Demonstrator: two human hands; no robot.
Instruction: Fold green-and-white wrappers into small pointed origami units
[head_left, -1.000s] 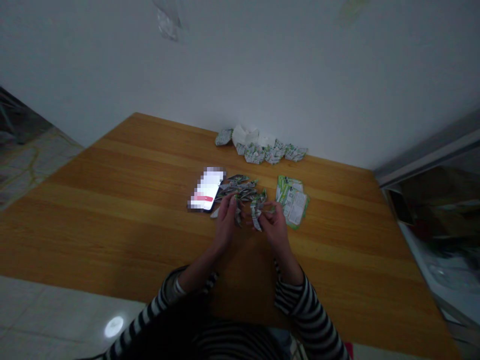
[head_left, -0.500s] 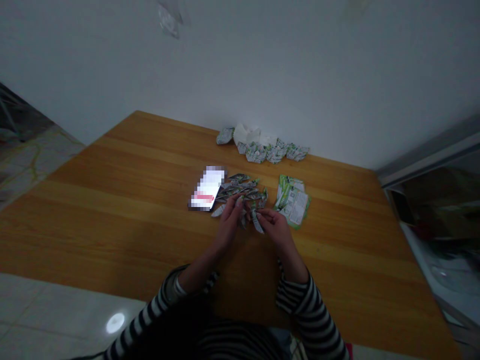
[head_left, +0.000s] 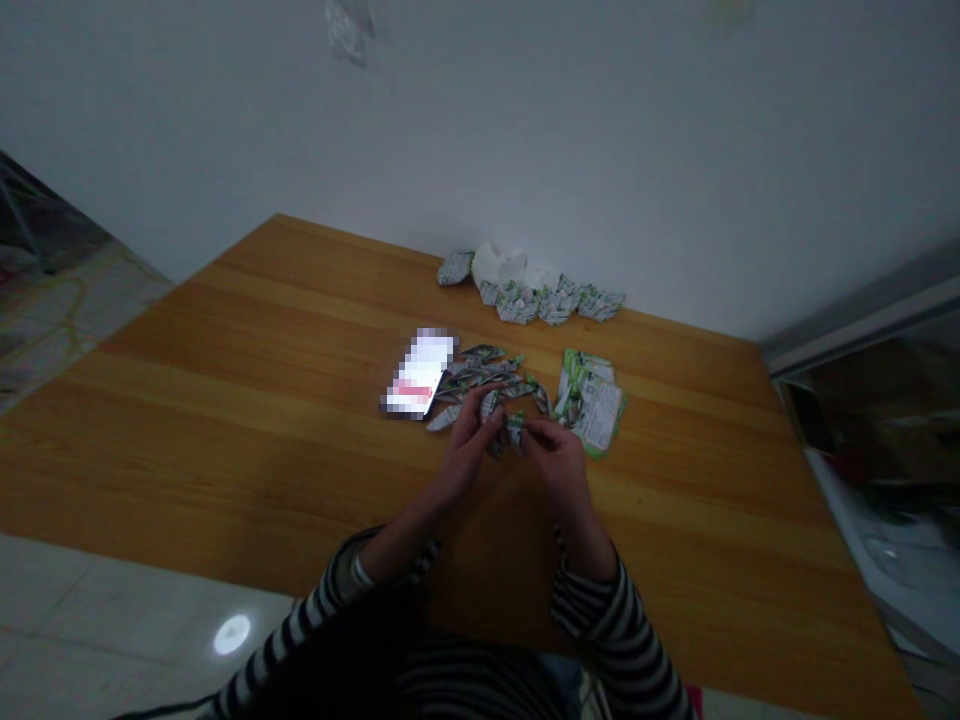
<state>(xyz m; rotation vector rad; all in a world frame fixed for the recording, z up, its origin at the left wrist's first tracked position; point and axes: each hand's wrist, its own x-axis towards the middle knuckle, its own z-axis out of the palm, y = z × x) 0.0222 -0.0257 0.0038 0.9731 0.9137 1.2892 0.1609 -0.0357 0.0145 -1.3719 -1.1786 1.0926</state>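
Between my hands is a small piece of folded printed paper (head_left: 515,424), green and grey. My left hand (head_left: 466,448) is closed around folded paper at its fingertips. My right hand (head_left: 559,458) pinches the right side of the small piece. Just beyond my fingers lies a loose heap of folded paper pieces (head_left: 484,374), with the same green and grey print. To the right of my right hand is a stack of flat printed sheets (head_left: 598,412). My fingers partly hide the paper they hold, so its exact shape is unclear.
A lit phone (head_left: 421,372) lies left of the heap, its screen blurred out. Along the wall sit several crumpled or folded printed papers (head_left: 517,303) and white tissue (head_left: 497,266). All of it rests on a wooden table (head_left: 247,380) that meets a pale wall (head_left: 525,130).
My fingers have shifted on the small paper piece, and my right hand's fingertips have drawn in closer to my left. The whole view has moved slightly.
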